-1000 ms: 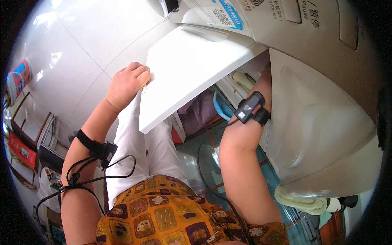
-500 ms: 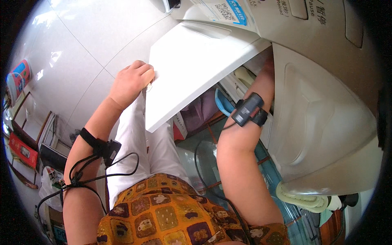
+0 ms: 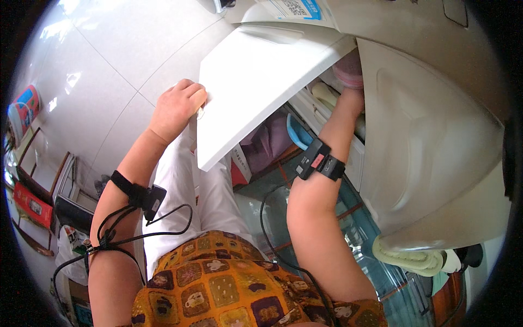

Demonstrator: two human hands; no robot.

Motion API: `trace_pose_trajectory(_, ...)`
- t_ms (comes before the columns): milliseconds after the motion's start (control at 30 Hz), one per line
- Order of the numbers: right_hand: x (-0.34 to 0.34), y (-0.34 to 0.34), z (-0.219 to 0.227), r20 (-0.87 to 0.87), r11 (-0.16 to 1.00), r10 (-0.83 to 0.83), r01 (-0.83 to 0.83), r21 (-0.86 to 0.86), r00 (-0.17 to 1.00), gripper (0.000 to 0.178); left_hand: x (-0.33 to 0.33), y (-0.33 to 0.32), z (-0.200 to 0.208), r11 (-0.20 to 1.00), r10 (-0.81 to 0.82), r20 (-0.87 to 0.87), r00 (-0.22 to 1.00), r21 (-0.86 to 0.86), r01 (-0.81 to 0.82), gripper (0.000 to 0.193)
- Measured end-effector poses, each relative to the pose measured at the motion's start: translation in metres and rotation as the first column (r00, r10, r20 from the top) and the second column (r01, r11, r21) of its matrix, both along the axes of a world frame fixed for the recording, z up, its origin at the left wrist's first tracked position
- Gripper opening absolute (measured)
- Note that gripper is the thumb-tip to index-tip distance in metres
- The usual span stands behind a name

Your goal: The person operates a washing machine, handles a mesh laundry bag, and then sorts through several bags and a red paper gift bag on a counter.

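Note:
My left hand (image 3: pixel 180 107) is closed on the near left edge of a white door panel (image 3: pixel 261 82), which stands swung out toward me. My right hand is hidden inside the gap between this panel and a curved beige cover (image 3: pixel 430 141). Only the right forearm (image 3: pixel 340 122) and wrist show, reaching into a compartment. At the end of that wrist is a pinkish rounded thing (image 3: pixel 348 72) with a lighter stripe; I cannot make out whether my fingers hold it. A pale rounded object (image 3: pixel 325 94) lies inside, next to the wrist.
Below the panel are a blue plastic basin (image 3: pixel 297 132) and a purple bag (image 3: pixel 267 139). A folded pale green towel (image 3: pixel 408 257) hangs under the beige cover. A beige machine housing (image 3: pixel 392 22) is above. At the far left stand a chair and a red box (image 3: pixel 34 204).
My right forearm has drawn back a little, and the pinkish thing has come into view at its wrist. The panel's near corner has shifted slightly; my left hand stays on its edge.

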State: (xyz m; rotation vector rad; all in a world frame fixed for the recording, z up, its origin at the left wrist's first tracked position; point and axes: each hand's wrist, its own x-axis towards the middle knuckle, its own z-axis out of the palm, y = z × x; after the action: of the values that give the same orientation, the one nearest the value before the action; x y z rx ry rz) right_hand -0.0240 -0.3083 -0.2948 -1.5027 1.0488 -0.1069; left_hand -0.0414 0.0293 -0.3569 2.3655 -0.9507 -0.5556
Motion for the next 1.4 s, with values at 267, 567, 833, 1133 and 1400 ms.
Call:
trace_pose_trajectory(267, -0.042, 0.031, 0.0, 0.12, 0.911, -0.145, 0.18, -0.372, 0.982, 0.04, -0.002, -0.002, -0.001, 0.999, 0.028, -0.014, 1.0, -0.022, -0.028, 0.01)
trace_pose_trajectory(567, -0.053, 0.048, -0.04, 0.072, 0.752, -0.473, 0.36, 0.552, 0.878, 0.031, -0.005, -0.005, -0.001, 1.0, 0.014, -0.013, 1.0, 0.011, -0.014, 0.011)
trace_pose_trajectory(833, -0.026, 0.021, 0.001, 0.373, 0.562, -0.521, -0.02, 0.827, 0.768, 0.037, -0.009, -0.005, -0.003, 0.999, 0.046, -0.039, 0.998, 0.011, -0.046, 0.011)
trace_pose_trajectory(1133, -0.013, -0.035, -0.018, 0.418, 0.357, -0.85, -0.234, 0.905, 0.32, 0.047, -0.011, -0.011, 0.001, 0.999, 0.035, -0.009, 0.999, 0.005, -0.035, 0.011)
trace_pose_trajectory(1400, -0.044, -0.025, -0.012, 0.348, 0.308, -0.921, -0.219, 0.926, 0.174, 0.051, -0.029, -0.025, 0.005, 0.999, 0.035, -0.009, 0.999, -0.03, -0.035, 0.01)
